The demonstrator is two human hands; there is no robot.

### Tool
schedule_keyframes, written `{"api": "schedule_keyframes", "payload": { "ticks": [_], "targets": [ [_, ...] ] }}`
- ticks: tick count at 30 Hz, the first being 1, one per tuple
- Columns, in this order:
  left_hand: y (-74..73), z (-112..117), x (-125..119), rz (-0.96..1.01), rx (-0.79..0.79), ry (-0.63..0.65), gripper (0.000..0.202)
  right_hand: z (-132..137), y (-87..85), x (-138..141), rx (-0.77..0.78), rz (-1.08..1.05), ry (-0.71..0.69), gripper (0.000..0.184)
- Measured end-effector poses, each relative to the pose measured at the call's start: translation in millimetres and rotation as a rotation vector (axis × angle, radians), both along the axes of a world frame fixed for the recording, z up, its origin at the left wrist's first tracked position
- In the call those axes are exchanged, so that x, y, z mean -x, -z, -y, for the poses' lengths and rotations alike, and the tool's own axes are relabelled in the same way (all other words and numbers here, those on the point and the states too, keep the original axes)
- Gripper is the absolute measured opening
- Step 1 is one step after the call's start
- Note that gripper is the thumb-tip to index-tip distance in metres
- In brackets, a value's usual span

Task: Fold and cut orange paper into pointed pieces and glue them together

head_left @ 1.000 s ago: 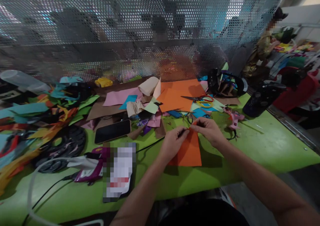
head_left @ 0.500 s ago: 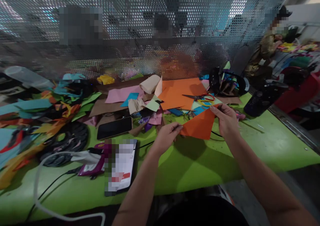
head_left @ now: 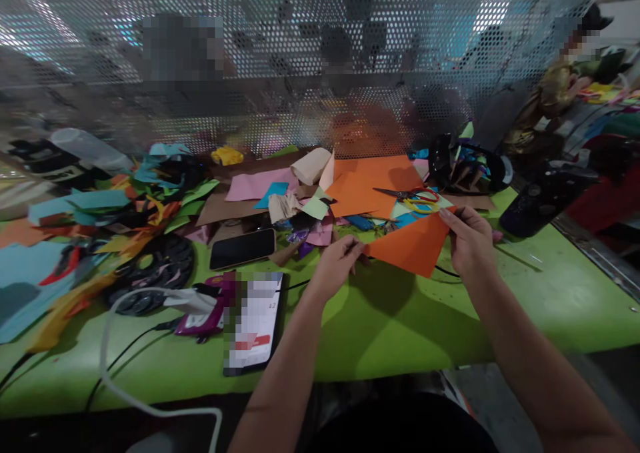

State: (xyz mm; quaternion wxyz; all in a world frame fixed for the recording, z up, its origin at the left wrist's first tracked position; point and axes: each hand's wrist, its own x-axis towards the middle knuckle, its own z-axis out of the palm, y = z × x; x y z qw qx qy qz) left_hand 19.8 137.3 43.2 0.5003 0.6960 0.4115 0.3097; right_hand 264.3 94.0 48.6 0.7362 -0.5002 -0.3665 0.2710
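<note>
Between my hands, above the green tabletop, is a piece of orange paper (head_left: 413, 245) that looks roughly triangular. My left hand (head_left: 339, 265) pinches its pointed left corner. At the upper right corner, the thumb and fingers of my right hand (head_left: 467, 236) are closed on the paper. Just beyond lie scissors (head_left: 420, 203) with red and yellow handles, partly over a larger orange sheet (head_left: 370, 181). Whether the held paper is folded or a single layer I cannot tell.
Left of my arms lie a dark phone (head_left: 243, 248), a second device with a lit screen (head_left: 260, 326) and a purple power strip (head_left: 200, 316) with cables. Coloured paper scraps (head_left: 80, 206) spread across the left. A dark bottle (head_left: 543, 199) lies tilted at the right; perforated metal (head_left: 300, 113) stands behind.
The view has turned slightly left, so the table's things appear shifted right. Both hands keep hold of the orange paper, which looks a little more tilted.
</note>
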Motion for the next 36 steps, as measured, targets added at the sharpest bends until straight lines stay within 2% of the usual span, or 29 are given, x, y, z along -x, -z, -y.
{"api": "schedule_keyframes", "payload": {
  "ticks": [5, 10, 14, 16, 20, 25, 28, 31, 36],
  "targets": [
    [-2.3, -0.8, 3.1, -0.035, -0.017, 0.038, 0.028, 0.7, -1.9, 0.3, -0.006, -0.046, -0.009, 0.021],
    [-2.6, 0.6, 2.2, -0.055, -0.145, 0.032, 0.025, 3.1, -3.5, 8.1, 0.02, -0.019, -0.031, 0.023],
    [-1.7, 3.9, -0.9, -0.051, -0.112, 0.055, 0.026, 5.7, -0.9, 13.9, 0.037, 0.047, -0.108, 0.018],
    [-0.5, 4.1, -1.4, -0.041, -0.116, 0.019, 0.025, 6.3, 0.7, 13.7, 0.025, 0.128, -0.112, 0.018],
    [1.8, 2.5, -1.6, 0.025, -0.165, -0.101, 0.021, 6.9, 4.2, 12.3, -0.001, 0.257, -0.038, 0.038],
    [3.1, 3.6, -3.1, 0.045, -0.218, -0.172, 0.024, 9.5, 4.8, 19.4, 0.073, 0.213, -0.181, 0.027],
    [3.4, 5.6, -4.0, 0.048, -0.26, -0.181, 0.021, 11.8, 2.6, 23.7, 0.108, 0.188, -0.19, 0.026],
    [5.0, 6.7, -4.5, 0.036, -0.314, -0.176, 0.018, 13.4, 0.8, 26.7, 0.143, 0.165, -0.215, 0.024],
    [9.5, 7.4, -5.5, -0.009, -0.375, -0.124, 0.017, 13.9, 0.6, 36.1, 0.218, 0.024, -0.378, 0.027]
  ]
}}
